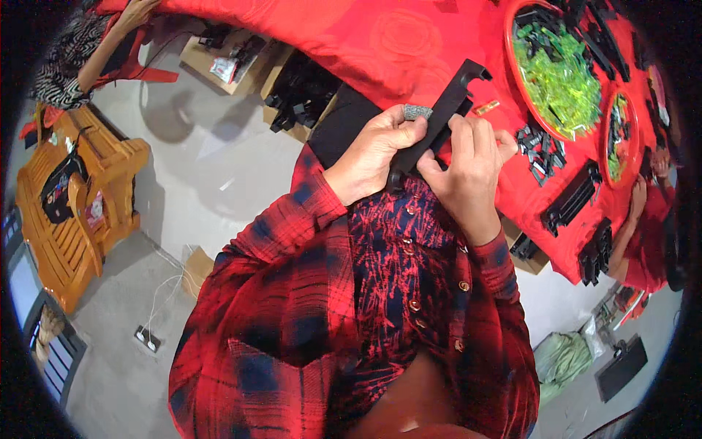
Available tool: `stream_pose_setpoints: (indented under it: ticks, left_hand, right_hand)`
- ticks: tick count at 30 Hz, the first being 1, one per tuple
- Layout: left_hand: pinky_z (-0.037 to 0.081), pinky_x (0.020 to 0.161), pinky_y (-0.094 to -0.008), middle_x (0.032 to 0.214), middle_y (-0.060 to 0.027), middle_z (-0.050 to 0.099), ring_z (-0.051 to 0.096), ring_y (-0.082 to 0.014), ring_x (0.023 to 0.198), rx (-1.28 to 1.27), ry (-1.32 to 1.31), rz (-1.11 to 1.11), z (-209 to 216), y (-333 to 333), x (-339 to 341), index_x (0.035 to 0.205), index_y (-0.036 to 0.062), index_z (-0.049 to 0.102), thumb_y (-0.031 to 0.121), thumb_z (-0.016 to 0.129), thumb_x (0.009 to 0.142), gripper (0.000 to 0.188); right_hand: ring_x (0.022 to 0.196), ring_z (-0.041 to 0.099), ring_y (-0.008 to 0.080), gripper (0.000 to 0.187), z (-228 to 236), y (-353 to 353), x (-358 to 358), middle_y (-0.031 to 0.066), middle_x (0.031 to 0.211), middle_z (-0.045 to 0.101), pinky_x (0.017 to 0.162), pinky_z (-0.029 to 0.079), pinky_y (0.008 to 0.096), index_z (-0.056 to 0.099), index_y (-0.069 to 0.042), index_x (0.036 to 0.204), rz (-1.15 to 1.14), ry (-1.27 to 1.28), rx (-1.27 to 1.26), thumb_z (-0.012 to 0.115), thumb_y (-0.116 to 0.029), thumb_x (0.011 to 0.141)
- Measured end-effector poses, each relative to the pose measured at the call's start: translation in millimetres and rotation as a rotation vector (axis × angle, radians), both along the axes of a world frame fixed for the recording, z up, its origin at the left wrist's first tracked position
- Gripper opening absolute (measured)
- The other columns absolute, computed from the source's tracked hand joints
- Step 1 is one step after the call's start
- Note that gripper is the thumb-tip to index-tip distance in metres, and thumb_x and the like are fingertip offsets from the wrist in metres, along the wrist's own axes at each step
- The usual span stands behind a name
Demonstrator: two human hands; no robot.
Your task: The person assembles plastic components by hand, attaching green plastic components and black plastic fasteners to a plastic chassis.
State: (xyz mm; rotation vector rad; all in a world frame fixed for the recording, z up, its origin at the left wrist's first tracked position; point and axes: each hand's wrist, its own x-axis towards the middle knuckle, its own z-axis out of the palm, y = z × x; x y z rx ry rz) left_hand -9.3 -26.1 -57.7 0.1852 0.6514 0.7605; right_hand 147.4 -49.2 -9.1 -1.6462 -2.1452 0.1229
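A long black plastic part (455, 94) with hooked ends is held at a slant over my lap, at the edge of the red-covered table. My left hand (376, 150) grips it from the left, thumb pressed along its side; grey tape or cloth (417, 112) wraps one finger. On the other side my right hand (472, 157) has its fingers curled against the part's right face. Whether a small piece sits under those fingertips is hidden. Small black-and-grey pieces (541, 152) lie on the table just right of my right hand.
On the red tablecloth (409, 36) stand a big basin (510, 69) of yellow-green clear pieces and a smaller basin (605, 157). More black parts (572, 196) lie nearby. Boxes (296, 95) of black parts are below. A wooden chair (88, 197) stands left; other people's arms (635, 212) show at the sides.
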Motion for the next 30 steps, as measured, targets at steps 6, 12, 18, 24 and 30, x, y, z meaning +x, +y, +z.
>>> stream_pose_setpoints:
  ticks: [6, 12, 18, 24, 30]
  left_hand:
    - [0.052, 0.088, -0.0282, 0.106, -0.0031, 0.066, 0.063, -0.0114, 0.096, -0.031, 0.086, 0.052, -5.3, -1.1, -12.5, 0.116, 0.0021, 0.059, 0.013, 0.062, 0.099, 0.021]
    - [0.049, 0.093, -0.0302, 0.112, -0.004, 0.066, 0.062, -0.0137, 0.105, 0.013, -0.018, -0.016, -17.0, 0.4, -16.4, 0.121, 0.0032, 0.058, 0.019, 0.059, 0.101, 0.026]
    - [0.052, 0.089, -0.0275, 0.106, -0.0047, 0.067, 0.065, -0.0121, 0.096, 0.018, 0.018, 0.029, -14.5, -0.8, -16.9, 0.12, 0.0003, 0.057, 0.012, 0.061, 0.099, 0.024]
    - [0.049, 0.094, -0.029, 0.112, -0.0047, 0.064, 0.062, -0.0127, 0.103, 0.059, 0.094, 0.046, -12.5, -5.4, -14.8, 0.117, 0.0035, 0.058, 0.011, 0.062, 0.098, 0.021]
    - [0.055, 0.075, -0.0297, 0.105, -0.0057, 0.066, 0.065, -0.015, 0.086, 0.065, 0.237, 0.035, -7.5, -11.5, -59.1, 0.118, 0.0056, 0.058, 0.028, 0.061, 0.1, 0.029]
  right_hand:
    - [0.089, 0.056, 0.0237, 0.048, -8.1, 5.3, -9.6, 0.0073, 0.092, 0.055, 0.088, 0.032, 0.0428, 0.06, -0.003, 0.107, 0.034, 0.018, -0.023, 0.077, -0.023, 0.066]
    - [0.09, 0.056, 0.0265, 0.047, -6.2, 5.8, -9.9, 0.0092, 0.091, 0.054, 0.085, 0.033, 0.0455, 0.059, -0.003, 0.107, 0.047, 0.045, -0.026, 0.074, -0.023, 0.068]
    - [0.091, 0.057, 0.0263, 0.044, -11.5, 2.7, -11.5, 0.0085, 0.092, 0.054, 0.085, 0.034, 0.0463, 0.059, -0.004, 0.105, 0.034, 0.071, -0.037, 0.073, -0.024, 0.068]
    - [0.092, 0.057, 0.0269, 0.045, -12.5, -3.0, -11.7, 0.0092, 0.093, 0.055, 0.086, 0.034, 0.0469, 0.059, -0.004, 0.106, 0.019, 0.035, -0.043, 0.073, -0.024, 0.068]
    - [0.092, 0.055, 0.0288, 0.045, -2.8, 12.5, -24.3, 0.012, 0.098, 0.055, 0.086, 0.038, 0.0431, 0.058, -0.001, 0.118, 0.14, 0.227, -0.157, 0.073, -0.013, 0.077]
